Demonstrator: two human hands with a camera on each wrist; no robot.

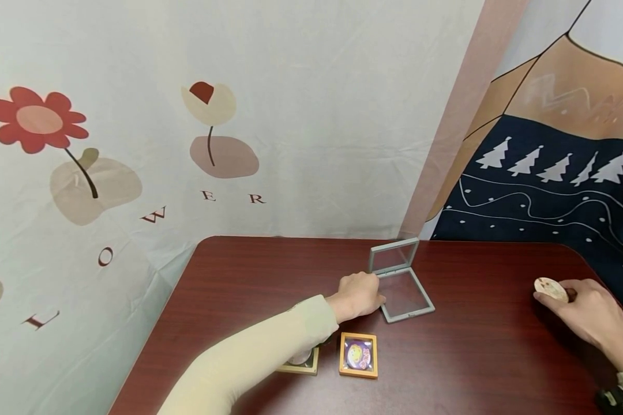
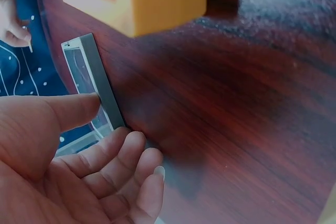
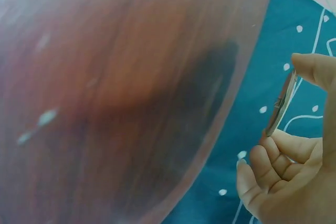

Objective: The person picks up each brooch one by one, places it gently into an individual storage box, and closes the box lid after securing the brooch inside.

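Observation:
A grey hinged display case (image 1: 407, 295) stands unfolded near the back of the table, its clear-windowed lid (image 1: 394, 257) tilted up. My left hand (image 1: 357, 295) grips its left edge; in the left wrist view the thumb (image 2: 79, 111) lies on the frame and the fingertips are at its other side. Off to the right, my right hand (image 1: 594, 311) pinches a thin, round, cream-coloured disc (image 1: 551, 289) with brownish marks. The right wrist view shows this disc (image 3: 282, 103) edge-on between thumb and fingers, held up over the table's right side.
Near the front, an orange square frame (image 1: 359, 355) holds a purple round picture behind a clear window. To its left, a gold-coloured frame (image 1: 306, 366) is partly hidden beneath my left sleeve (image 1: 270, 334). The dark red table (image 1: 472, 357) backs onto a printed curtain (image 1: 311, 115).

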